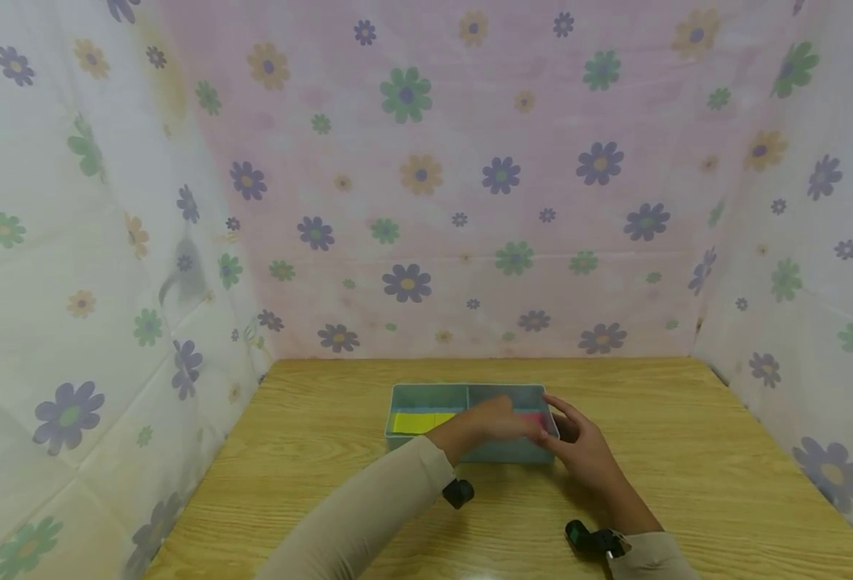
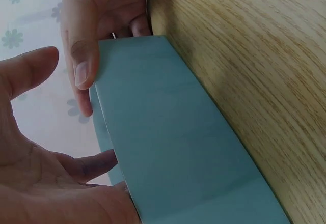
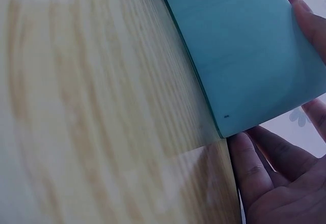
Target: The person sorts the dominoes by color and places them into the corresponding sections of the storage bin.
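A pale blue-green two-compartment box (image 1: 509, 451) stands on the wooden table. My left hand (image 1: 487, 420) reaches over its front wall into the right compartment. In the left wrist view that thumb is spread apart from the fingers, whose tips are hidden behind the box wall. My right hand (image 1: 587, 455) holds the box's right end, with the thumb at the front top edge and fingers along the end wall. Flat yellow pieces (image 1: 413, 423), like sticky notes, lie in the left compartment. Something pink (image 1: 535, 419) shows in the right compartment, partly covered by my left hand.
The wooden table (image 1: 310, 435) extends around the box. Flower-patterned cloth (image 1: 440, 145) hangs behind the table and along both sides. A divider (image 1: 467, 397) splits the box's inside. Dark wrist-worn devices (image 1: 458, 492) sit below each hand.
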`<state>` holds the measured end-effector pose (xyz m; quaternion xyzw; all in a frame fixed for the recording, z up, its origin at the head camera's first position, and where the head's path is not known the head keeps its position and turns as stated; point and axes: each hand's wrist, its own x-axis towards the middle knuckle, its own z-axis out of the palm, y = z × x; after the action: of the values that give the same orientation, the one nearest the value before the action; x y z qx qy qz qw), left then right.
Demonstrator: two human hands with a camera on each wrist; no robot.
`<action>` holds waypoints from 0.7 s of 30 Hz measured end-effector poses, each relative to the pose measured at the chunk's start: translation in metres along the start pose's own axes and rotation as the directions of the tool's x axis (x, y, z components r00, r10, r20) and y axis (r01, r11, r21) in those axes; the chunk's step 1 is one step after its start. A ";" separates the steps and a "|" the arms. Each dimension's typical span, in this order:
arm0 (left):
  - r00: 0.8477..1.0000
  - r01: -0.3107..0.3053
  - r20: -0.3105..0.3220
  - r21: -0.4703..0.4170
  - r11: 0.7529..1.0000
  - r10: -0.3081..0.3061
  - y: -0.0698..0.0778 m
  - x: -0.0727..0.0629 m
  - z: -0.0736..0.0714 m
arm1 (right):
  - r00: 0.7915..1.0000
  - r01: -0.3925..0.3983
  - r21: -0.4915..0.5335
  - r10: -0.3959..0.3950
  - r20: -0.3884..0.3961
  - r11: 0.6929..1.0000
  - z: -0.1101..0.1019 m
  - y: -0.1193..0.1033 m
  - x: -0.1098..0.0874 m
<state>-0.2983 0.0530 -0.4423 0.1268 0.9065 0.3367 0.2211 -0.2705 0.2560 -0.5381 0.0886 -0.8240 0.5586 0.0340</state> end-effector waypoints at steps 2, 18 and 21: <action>1.000 0.006 -0.011 0.019 1.000 -0.006 0.000 -0.002 0.001 | 1.000 0.009 -0.007 -0.009 -0.006 1.000 0.001 0.000 0.000; 1.000 -0.004 0.002 0.121 0.993 0.004 0.000 -0.006 -0.002 | 1.000 0.019 -0.012 -0.019 -0.001 1.000 0.000 0.002 0.003; 1.000 -0.012 0.007 0.115 0.993 0.012 -0.001 -0.006 -0.002 | 1.000 0.014 -0.014 -0.014 -0.007 1.000 0.000 0.001 0.002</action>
<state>-0.2937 0.0491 -0.4393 0.1459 0.9229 0.2846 0.2144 -0.2724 0.2567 -0.5390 0.0921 -0.8270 0.5531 0.0416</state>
